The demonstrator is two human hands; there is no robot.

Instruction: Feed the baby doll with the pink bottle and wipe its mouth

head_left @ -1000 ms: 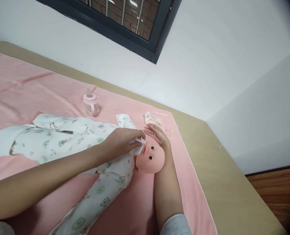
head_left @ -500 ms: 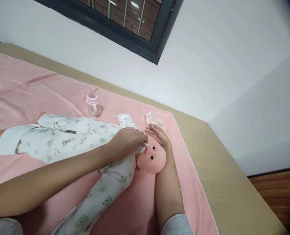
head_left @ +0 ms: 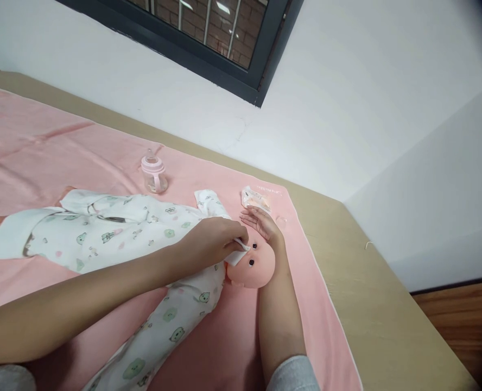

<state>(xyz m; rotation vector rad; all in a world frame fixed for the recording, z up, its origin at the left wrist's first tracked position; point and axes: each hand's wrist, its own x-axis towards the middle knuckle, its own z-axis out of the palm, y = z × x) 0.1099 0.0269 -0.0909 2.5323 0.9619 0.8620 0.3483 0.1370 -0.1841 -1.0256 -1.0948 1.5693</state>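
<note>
A baby doll (head_left: 261,271) in white printed clothes (head_left: 143,222) lies on its back on a pink blanket (head_left: 320,326), head toward the right. My left hand (head_left: 216,239) reaches over its chest and pinches a white wipe (head_left: 238,254) against the lower face. The wipe covers the doll's mouth. My right hand (head_left: 261,220) rests palm up with fingers spread, beyond the doll's head. Its forearm lies along the crown, and its fingertips are beside a small wipes packet (head_left: 255,198).
A pink-lidded baby bottle (head_left: 154,172) stands on the blanket beyond the doll's body. Under the blanket is a wooden table (head_left: 371,304), set against a white wall (head_left: 326,125) with a dark-framed window (head_left: 261,70). A small clear item (head_left: 280,221) lies right of my right hand.
My left hand has shifted slightly right and up the doll's face. The wipe now hides the mouth, which showed before. My right hand stays in place.
</note>
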